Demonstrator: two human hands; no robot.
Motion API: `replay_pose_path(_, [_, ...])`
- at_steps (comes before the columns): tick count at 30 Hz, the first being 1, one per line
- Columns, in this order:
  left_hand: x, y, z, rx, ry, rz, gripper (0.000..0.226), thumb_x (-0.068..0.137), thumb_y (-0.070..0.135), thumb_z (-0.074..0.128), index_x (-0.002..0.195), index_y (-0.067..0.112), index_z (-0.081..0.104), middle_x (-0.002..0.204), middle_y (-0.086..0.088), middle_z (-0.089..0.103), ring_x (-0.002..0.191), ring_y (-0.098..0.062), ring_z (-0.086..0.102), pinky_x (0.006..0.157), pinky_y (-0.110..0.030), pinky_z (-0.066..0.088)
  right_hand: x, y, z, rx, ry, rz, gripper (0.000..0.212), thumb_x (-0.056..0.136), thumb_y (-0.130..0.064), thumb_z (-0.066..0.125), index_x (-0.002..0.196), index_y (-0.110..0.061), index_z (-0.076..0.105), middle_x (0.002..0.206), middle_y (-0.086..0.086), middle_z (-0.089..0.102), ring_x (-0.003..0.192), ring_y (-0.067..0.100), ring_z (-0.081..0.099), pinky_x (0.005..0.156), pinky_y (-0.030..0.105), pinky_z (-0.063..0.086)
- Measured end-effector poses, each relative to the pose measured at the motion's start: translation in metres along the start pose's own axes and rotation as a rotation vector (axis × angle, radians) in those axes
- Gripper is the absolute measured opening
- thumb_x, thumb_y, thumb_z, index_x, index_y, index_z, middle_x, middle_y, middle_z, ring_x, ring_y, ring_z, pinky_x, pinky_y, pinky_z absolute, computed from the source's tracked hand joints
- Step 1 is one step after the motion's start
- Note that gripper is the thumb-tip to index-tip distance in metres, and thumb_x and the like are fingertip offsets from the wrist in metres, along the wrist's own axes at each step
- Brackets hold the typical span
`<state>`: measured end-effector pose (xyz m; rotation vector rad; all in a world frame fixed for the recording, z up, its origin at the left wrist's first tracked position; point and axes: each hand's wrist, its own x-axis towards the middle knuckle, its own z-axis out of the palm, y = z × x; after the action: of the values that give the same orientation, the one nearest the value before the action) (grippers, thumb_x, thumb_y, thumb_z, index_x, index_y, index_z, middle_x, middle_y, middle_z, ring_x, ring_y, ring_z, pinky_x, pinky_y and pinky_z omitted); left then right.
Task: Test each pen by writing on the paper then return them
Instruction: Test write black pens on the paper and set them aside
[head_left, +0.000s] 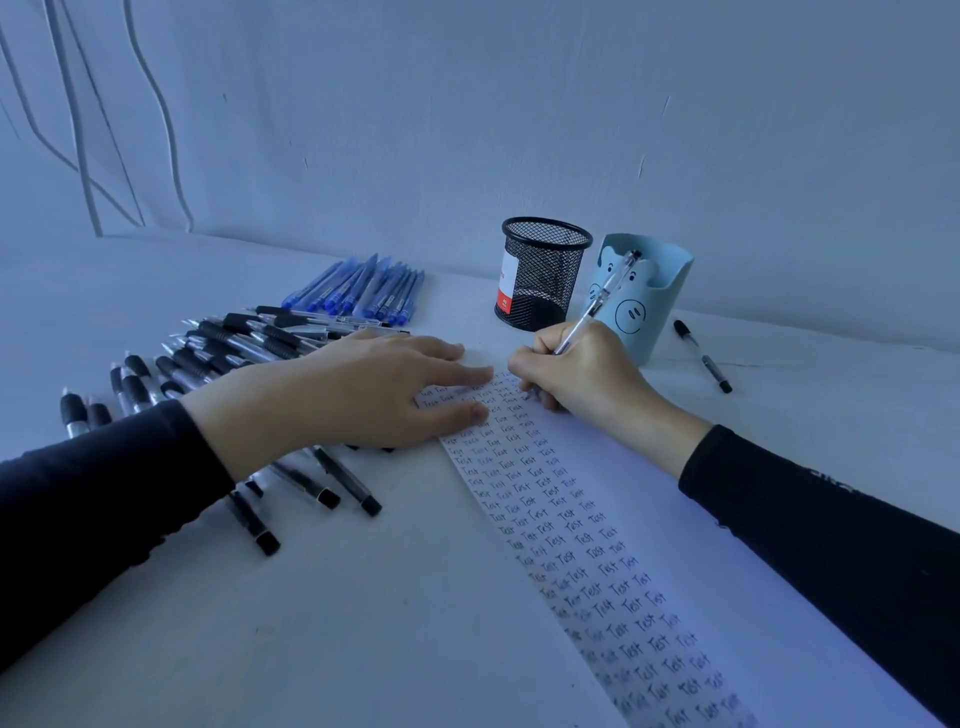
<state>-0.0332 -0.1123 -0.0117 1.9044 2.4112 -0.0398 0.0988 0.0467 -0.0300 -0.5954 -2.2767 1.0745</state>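
Note:
My right hand grips a clear-barrelled pen, its tip down on the far end of the white paper. Rows of the word "Test" cover the paper's left strip. With straight fingers, my left hand lies flat on the paper's far left corner. A spread of black pens lies on the table to the left, partly under my left forearm. Behind them sits a bunch of blue pens.
A black mesh pen cup and a light blue cup with smiley faces stand by the wall behind my right hand. One black pen lies alone to the right of the blue cup. Cables hang on the wall at far left.

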Motion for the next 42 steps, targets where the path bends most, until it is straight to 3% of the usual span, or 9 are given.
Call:
replay_pose_path(11, [-0.0012,0.0007,-0.0006,-0.001,0.0,0.004,0.067,0.08,0.078,0.017,0.143,0.057,0.023,0.158,0.016,0.021,0.144,-0.008,0.023,0.118,-0.04,0.016,-0.0008,0.0015,-0.0013,0.017,0.012,-0.026,0.044,0.081,-0.01,0.064,0.042,-0.013,0.044,0.042,-0.003,0.054,0.051,0.017,0.057,0.047,0.021,0.043])
replay_pose_path(16, [0.0001,-0.0001,0.0005,-0.013,-0.002,-0.004,0.07,0.077,0.08,0.015,0.143,0.058,0.023,0.158,0.017,0.021,0.144,-0.009,0.023,0.119,-0.041,0.016,-0.0005,0.003,-0.0014,0.015,0.039,-0.034,0.047,0.081,-0.01,0.064,0.039,-0.017,0.044,0.049,0.005,0.057,0.048,0.013,0.055,0.047,0.02,0.043])
replay_pose_path(20, [0.0004,-0.0011,0.0019,-0.019,0.01,-0.005,0.07,0.077,0.081,0.015,0.143,0.059,0.023,0.158,0.018,0.021,0.144,-0.008,0.024,0.118,-0.041,0.017,-0.0012,0.0015,-0.0025,0.006,0.035,-0.035,0.048,0.082,-0.009,0.064,0.039,-0.016,0.042,0.04,-0.004,0.052,0.053,0.017,0.059,0.047,0.02,0.044])
replay_pose_path(34, [0.0001,-0.0007,0.0005,-0.006,0.004,0.006,0.067,0.08,0.078,0.017,0.144,0.058,0.023,0.158,0.017,0.021,0.144,-0.008,0.023,0.117,-0.039,0.015,-0.0017,0.0012,-0.0021,0.025,0.041,-0.012,0.055,0.081,-0.007,0.063,0.032,-0.019,0.04,0.036,-0.007,0.048,0.061,0.022,0.061,0.046,0.02,0.043])
replay_pose_path(37, [0.0,0.0,-0.0001,0.007,0.004,0.006,0.065,0.082,0.077,0.017,0.144,0.058,0.022,0.158,0.017,0.02,0.144,-0.007,0.023,0.116,-0.037,0.016,-0.0016,0.0019,-0.0032,0.022,0.046,0.003,0.051,0.082,-0.008,0.061,0.036,-0.018,0.042,0.037,-0.008,0.05,0.058,0.018,0.06,0.046,0.021,0.043])
replay_pose_path(39, [-0.0001,-0.0004,0.0,0.009,0.0,0.008,0.065,0.082,0.077,0.017,0.144,0.058,0.022,0.158,0.017,0.02,0.144,-0.007,0.023,0.117,-0.038,0.016,-0.0009,0.0013,-0.0035,0.048,0.048,0.022,0.038,0.086,-0.013,0.059,0.048,-0.009,0.054,0.043,-0.006,0.056,0.051,0.012,0.055,0.049,0.022,0.042])
replay_pose_path(42, [-0.0005,-0.0011,0.0003,0.004,0.0,0.009,0.066,0.081,0.078,0.017,0.144,0.058,0.022,0.158,0.018,0.02,0.144,-0.007,0.023,0.117,-0.038,0.015,0.0002,-0.0008,-0.0066,0.088,0.084,0.012,0.04,0.092,-0.022,0.054,0.054,-0.009,0.056,0.054,0.001,0.057,0.049,0.01,0.049,0.052,0.023,0.038])
